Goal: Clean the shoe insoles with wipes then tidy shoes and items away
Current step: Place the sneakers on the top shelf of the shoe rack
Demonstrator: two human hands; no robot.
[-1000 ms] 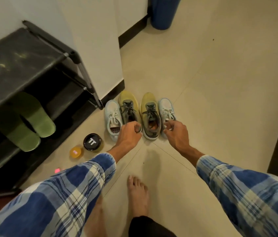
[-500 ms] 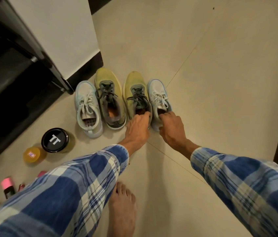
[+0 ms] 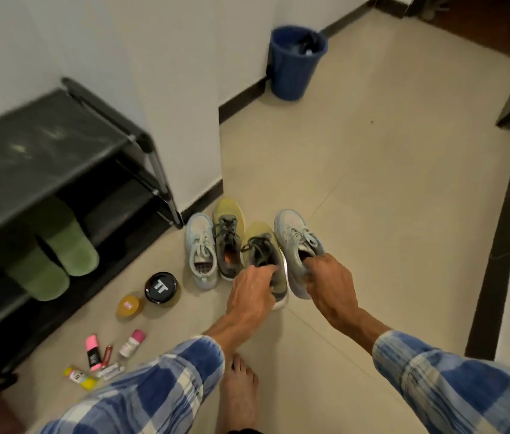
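Gripping yellow sneaker point(image 3: 258, 238) by heel with left hand point(image 3: 252, 296); gripping pale-blue sneaker point(image 3: 291, 230) at its 3 o'clock with right hand point(image 3: 330, 283); planting bare foot point(image 3: 239, 396) at 6 o'clock.

left hand point(image 3: 252, 292) with yellow shoe point(image 3: 261, 245), right hand point(image 3: 330, 283) with pale blue shoe point(image 3: 291, 233), now off floor point(image 3: 372, 214)

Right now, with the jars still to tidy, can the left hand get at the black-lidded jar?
Not yet, probably: the left hand grips a yellow shoe. The black-lidded jar stands nearby on open floor with nothing between, so likely yes once freed.
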